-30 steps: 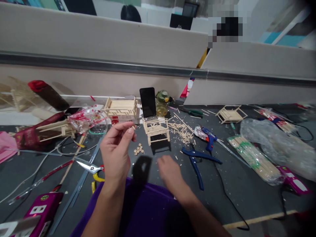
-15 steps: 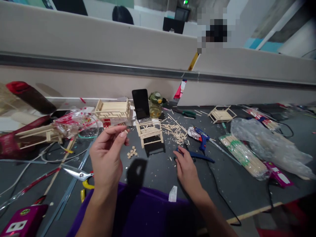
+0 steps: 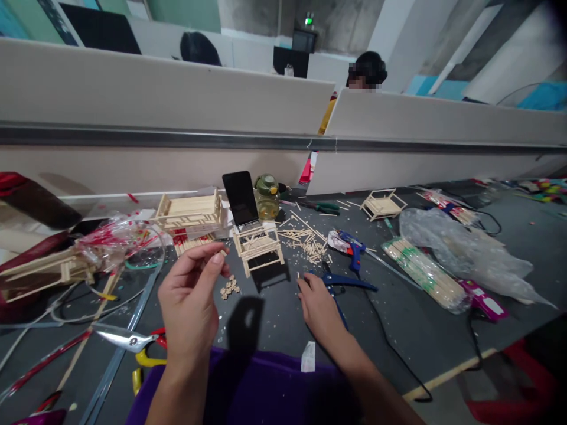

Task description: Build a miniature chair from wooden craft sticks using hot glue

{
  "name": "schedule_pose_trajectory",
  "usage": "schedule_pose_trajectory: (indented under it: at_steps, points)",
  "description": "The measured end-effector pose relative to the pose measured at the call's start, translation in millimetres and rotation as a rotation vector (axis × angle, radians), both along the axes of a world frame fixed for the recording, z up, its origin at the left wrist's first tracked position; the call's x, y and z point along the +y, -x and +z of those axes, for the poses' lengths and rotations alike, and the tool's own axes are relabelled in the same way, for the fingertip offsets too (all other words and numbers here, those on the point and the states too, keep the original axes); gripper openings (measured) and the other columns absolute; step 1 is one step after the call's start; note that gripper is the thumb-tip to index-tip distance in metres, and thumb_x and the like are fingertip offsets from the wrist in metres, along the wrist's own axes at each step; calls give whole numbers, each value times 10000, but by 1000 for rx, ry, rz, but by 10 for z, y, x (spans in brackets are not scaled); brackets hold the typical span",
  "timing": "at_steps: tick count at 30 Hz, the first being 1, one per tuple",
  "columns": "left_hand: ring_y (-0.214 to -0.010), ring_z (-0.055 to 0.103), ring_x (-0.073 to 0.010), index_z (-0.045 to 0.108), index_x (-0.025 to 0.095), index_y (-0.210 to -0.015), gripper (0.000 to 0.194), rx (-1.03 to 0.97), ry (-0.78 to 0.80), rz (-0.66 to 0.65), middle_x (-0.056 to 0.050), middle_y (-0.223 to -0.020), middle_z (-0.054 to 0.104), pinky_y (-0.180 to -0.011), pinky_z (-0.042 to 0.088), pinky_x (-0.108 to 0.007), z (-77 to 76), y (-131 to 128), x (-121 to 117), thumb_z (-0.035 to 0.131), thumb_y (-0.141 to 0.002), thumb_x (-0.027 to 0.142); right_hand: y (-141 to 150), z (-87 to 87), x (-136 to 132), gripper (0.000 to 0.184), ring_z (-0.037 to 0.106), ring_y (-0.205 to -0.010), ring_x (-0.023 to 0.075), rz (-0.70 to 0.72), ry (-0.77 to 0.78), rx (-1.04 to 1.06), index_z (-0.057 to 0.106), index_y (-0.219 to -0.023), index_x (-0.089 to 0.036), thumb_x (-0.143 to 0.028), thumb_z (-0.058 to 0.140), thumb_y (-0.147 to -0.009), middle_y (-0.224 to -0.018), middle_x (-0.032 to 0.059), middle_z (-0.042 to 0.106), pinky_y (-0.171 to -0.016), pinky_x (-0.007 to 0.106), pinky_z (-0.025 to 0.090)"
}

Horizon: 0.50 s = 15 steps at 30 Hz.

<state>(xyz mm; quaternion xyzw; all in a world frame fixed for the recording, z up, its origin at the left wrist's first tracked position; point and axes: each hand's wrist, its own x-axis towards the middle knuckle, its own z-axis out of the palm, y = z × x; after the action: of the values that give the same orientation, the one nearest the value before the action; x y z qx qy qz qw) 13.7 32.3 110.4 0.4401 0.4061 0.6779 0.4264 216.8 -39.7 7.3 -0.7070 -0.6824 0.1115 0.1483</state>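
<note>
My left hand [image 3: 190,301] is raised over the table, thumb and fingers pinched on a small wooden piece [image 3: 223,253]. My right hand [image 3: 319,307] is low at the tabletop, its fingertips closed around a short wooden stick [image 3: 298,275]. Between and beyond the hands stands a little chair-like frame of wooden sticks [image 3: 259,251], with a black phone [image 3: 240,199] propped upright behind it. A small cluster of joined wooden bits [image 3: 230,287] lies just right of my left hand. Blue-handled cutters [image 3: 352,280] rest beside my right hand.
Loose cut sticks [image 3: 310,242] are scattered behind my right hand. A blue glue gun [image 3: 354,248], bagged sticks [image 3: 425,274] and a plastic bag [image 3: 465,254] lie to the right. Scissors [image 3: 126,339] are at left. Other stick models [image 3: 190,211] and a bottle [image 3: 266,195] stand behind.
My right hand has moved left and down to a short stick on the table, and its fingers have closed there. My left hand keeps its pinch. The camera view has shifted.
</note>
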Motion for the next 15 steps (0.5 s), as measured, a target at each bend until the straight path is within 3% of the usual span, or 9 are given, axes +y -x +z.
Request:
schedule_pose_trajectory:
  at_steps: [3,6,8,10,12,15]
  points:
    - [-661,553,-86,733,194,-929,152,10,23,-19,-10,-859,677,-629,455,-196,-22,-35,-4,720,-779,174,173,20,30,392,546,-1144,270,49,-66,138,628,-1191,-136,-30,437,-865,-1236,175,588,-963,398,467]
    - [-669,557,-88,734,193,-933,161,17,36,-31,-7,-845,676,-630,454,-192,-56,-58,-1,732,-772,186,506,-43,26,415,585,-1113,205,243,-28,416,616,-1211,-198,-39,481,-852,-1186,97,630,-976,326,478]
    - [-670,560,-90,735,193,-933,167,22,44,-34,-6,-839,676,-627,452,-190,-73,-63,1,740,-766,195,645,-121,91,410,604,-1116,190,293,9,545,620,-1206,-210,-63,531,-833,-1225,79,626,-976,303,489]
    - [-670,564,-90,735,193,-936,172,25,50,-31,-5,-839,676,-630,453,-190,-78,-61,1,744,-764,202,633,-177,195,420,587,-1164,223,164,-58,536,636,-1179,-198,-44,528,-804,-1268,107,608,-1007,365,479]
    - [-670,567,-89,734,196,-941,175,25,56,-26,-3,-843,674,-636,455,-190,-74,-54,1,743,-767,207,488,-178,267,446,521,-1252,259,-21,-244,472,612,-1226,-167,-35,460,-828,-1329,160,558,-1062,454,425]
    - [-670,564,-87,732,195,-933,171,13,61,-13,-2,-851,671,-641,458,-190,-62,-38,8,745,-763,204,201,-100,210,393,570,-1195,243,-69,-401,495,619,-1209,-160,-91,389,-898,-1283,163,589,-1016,423,474]
